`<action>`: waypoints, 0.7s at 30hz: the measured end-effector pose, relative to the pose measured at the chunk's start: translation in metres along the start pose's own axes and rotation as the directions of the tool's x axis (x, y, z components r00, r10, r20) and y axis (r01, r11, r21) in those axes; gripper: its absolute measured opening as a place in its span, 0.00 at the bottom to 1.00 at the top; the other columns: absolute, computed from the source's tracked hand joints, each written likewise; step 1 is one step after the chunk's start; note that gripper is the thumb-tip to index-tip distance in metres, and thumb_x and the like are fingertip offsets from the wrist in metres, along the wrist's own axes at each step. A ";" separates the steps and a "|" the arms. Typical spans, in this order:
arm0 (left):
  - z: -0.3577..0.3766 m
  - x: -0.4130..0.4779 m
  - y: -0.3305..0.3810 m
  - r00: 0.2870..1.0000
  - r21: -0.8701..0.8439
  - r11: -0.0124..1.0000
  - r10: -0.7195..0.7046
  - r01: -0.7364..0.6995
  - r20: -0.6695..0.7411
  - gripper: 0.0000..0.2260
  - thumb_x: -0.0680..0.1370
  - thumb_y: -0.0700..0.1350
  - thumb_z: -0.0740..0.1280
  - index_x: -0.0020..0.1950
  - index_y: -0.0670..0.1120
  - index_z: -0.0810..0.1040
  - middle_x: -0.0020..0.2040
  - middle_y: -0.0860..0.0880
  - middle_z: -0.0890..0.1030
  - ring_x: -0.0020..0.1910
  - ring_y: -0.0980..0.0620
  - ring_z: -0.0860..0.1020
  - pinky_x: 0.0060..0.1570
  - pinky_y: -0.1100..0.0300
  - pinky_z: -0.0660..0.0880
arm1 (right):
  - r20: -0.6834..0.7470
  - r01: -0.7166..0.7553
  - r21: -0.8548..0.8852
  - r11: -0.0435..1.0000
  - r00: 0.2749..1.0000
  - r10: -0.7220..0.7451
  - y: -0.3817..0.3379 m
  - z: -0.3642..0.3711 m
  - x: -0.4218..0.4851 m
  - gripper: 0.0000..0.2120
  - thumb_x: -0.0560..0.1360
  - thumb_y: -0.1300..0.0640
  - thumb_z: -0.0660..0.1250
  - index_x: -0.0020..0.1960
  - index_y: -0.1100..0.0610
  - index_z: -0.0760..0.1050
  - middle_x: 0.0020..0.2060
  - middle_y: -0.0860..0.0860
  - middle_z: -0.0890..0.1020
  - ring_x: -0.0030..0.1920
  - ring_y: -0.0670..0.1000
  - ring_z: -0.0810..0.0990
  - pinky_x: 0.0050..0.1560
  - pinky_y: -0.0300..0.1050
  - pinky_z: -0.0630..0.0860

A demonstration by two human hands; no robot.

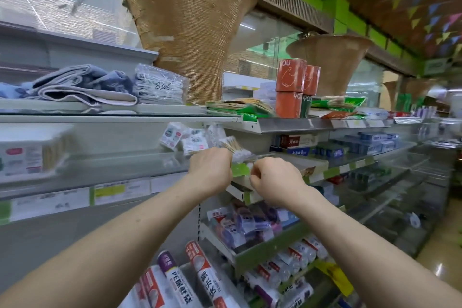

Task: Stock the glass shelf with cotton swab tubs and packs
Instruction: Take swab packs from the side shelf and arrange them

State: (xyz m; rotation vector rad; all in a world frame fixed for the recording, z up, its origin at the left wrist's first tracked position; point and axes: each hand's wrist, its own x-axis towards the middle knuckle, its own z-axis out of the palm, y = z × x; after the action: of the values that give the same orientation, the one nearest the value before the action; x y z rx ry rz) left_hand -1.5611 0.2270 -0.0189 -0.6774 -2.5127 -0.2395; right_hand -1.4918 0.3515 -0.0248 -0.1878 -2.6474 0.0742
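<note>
The left hand (210, 169) is curled around a swab pack (235, 149) at the front of the glass shelf (295, 161), near other packs (190, 139). The right hand (273, 179) is curled just beside it, but I cannot tell whether it holds anything.

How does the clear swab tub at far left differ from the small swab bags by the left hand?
The clear rectangular tub of cotton swabs is a rigid box; the small clear bags of cotton swabs are soft. The tub stands square and alone at the far left; the bags lean, bunched together, just behind the left hand. Both are on the glass shelf tier and carry white labels.
</note>
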 end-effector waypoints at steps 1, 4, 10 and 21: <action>0.003 0.009 -0.002 1.000 0.000 1.000 0.000 0.000 -0.001 0.08 0.76 0.39 0.60 0.48 0.47 0.78 0.47 0.46 0.80 0.48 0.43 0.78 0.40 0.56 0.69 | -0.004 -0.006 -0.003 1.000 1.000 0.006 0.002 0.002 0.009 0.11 0.77 0.56 0.59 0.51 0.55 0.79 0.47 0.53 0.82 0.48 0.57 0.79 0.43 0.47 0.74; 0.013 0.034 -0.009 1.000 -0.002 1.000 0.007 -0.007 0.017 0.08 0.76 0.39 0.60 0.48 0.47 0.78 0.49 0.46 0.80 0.49 0.43 0.77 0.41 0.56 0.68 | -0.013 -0.021 -0.002 1.000 1.000 0.021 0.005 0.009 0.037 0.11 0.77 0.55 0.59 0.51 0.55 0.79 0.49 0.53 0.82 0.50 0.57 0.79 0.45 0.47 0.74; 0.029 0.075 -0.029 0.999 -0.010 1.000 0.008 -0.007 0.038 0.07 0.75 0.41 0.61 0.47 0.46 0.78 0.46 0.46 0.80 0.45 0.44 0.77 0.40 0.56 0.71 | -0.005 -0.020 0.023 1.000 1.000 0.020 0.007 0.031 0.082 0.14 0.78 0.52 0.59 0.60 0.55 0.76 0.56 0.55 0.78 0.57 0.59 0.76 0.55 0.51 0.75; 0.053 0.112 -0.052 0.984 0.072 0.988 -0.141 0.134 0.107 0.08 0.78 0.43 0.61 0.52 0.50 0.78 0.52 0.47 0.79 0.50 0.45 0.77 0.44 0.58 0.70 | 0.100 -0.064 0.107 0.992 0.994 0.054 0.001 0.057 0.134 0.27 0.77 0.39 0.59 0.67 0.57 0.67 0.61 0.60 0.73 0.62 0.62 0.73 0.58 0.53 0.71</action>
State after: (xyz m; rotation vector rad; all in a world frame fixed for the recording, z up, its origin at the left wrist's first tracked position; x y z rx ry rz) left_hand -1.6938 0.2444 -0.0061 -0.5048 -2.6655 -0.1730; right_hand -1.6358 0.3706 -0.0128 -0.2310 -2.7255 0.2543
